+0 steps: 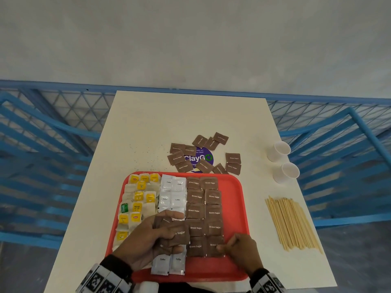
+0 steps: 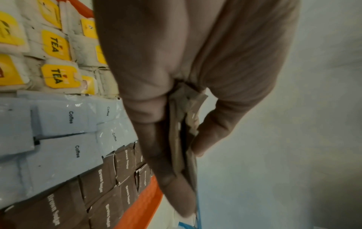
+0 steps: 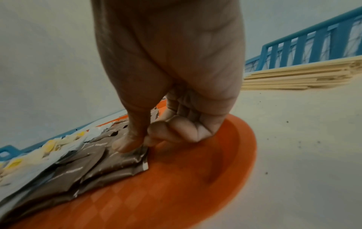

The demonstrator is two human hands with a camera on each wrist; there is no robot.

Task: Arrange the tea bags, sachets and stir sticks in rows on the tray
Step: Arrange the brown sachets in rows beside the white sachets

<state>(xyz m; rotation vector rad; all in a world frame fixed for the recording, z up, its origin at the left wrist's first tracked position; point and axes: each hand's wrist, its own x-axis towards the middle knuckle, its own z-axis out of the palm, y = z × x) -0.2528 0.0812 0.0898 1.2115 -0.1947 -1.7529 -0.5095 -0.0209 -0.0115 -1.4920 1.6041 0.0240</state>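
A red tray [image 1: 234, 210] holds yellow-tagged tea bags [image 1: 139, 199] on its left, white coffee sachets [image 1: 172, 191] in the middle and two columns of brown sugar sachets [image 1: 204, 212] on the right. My left hand [image 1: 152, 240] hovers over the coffee column and grips a small stack of brown sugar sachets [image 1: 179, 234] [image 2: 183, 124]. My right hand [image 1: 239, 248] pinches the edge of the nearest brown sachet [image 1: 214, 246] [image 3: 129, 161] of the right column, which lies on the tray. Wooden stir sticks [image 1: 293, 223] lie in a pile on the table right of the tray.
Several loose brown sugar sachets [image 1: 203, 155] lie scattered beyond the tray around a purple sticker [image 1: 201, 158]. Two white paper cups [image 1: 282, 161] lie on their sides at the right edge of the white table [image 1: 169, 119]. Blue railing [image 1: 42, 134] surrounds it.
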